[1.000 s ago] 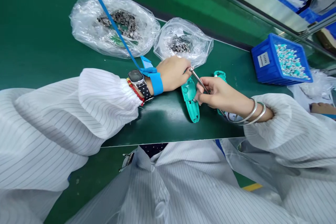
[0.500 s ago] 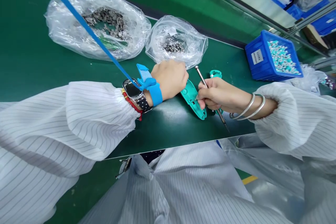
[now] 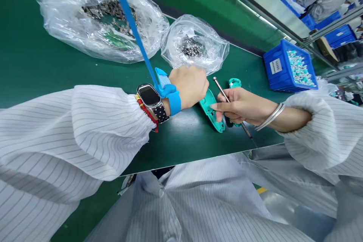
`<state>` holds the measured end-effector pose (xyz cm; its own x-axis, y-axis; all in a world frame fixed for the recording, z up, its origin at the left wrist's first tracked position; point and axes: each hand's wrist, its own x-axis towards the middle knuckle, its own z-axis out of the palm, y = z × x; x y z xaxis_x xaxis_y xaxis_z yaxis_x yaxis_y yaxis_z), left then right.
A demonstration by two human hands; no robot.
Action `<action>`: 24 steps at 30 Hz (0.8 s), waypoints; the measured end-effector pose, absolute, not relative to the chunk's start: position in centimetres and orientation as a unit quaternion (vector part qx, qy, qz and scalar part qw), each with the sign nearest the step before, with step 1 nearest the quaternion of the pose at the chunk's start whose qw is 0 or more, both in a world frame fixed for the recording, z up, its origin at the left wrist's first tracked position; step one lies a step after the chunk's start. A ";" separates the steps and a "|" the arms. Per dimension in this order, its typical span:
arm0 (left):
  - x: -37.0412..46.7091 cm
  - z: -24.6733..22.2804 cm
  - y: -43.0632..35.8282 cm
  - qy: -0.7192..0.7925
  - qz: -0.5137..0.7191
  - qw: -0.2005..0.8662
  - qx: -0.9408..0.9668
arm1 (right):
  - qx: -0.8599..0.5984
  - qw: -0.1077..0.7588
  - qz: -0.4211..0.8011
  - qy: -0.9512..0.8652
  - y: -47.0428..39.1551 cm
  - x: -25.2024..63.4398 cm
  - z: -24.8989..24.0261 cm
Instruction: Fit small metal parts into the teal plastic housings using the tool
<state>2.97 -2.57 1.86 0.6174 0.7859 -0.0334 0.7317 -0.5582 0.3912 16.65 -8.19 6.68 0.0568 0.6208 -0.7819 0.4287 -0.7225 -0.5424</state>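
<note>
My left hand (image 3: 189, 85) is closed over the upper end of a teal plastic housing (image 3: 209, 109), its fingertips mostly hidden behind the knuckles. In my right hand (image 3: 236, 104) is a thin metal rod-like tool (image 3: 245, 130), held slanting across the palm. The thumb and fingertips of that hand touch the lower inside of the housing. Another teal part (image 3: 235, 82) lies on the table behind my right hand, partly covered by it. A blue strap (image 3: 175, 103) goes round my left wrist.
Two clear plastic bags, one large (image 3: 68, 19) and one smaller (image 3: 211, 51), hold small metal parts at the back. A blue bin (image 3: 276, 79) of teal and white pieces stands at the right. The table edge (image 3: 198, 160) runs in front of me.
The view has shifted slightly. My right thumb now presses further into the housing, where a small metal piece showed at the fingertips before. My left hand keeps its place on the housing.
</note>
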 end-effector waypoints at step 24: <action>1.9 1.3 0.0 0.262 0.027 0.131 0.956 | -0.369 0.511 0.535 -0.563 -11.2 15.8 7.4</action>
<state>1.88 -0.04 1.26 0.8615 0.5075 -0.0163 0.4931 -0.8285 0.2653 15.75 -11.18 7.42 -0.2070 0.9615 0.1806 -0.1313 0.1556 -0.9790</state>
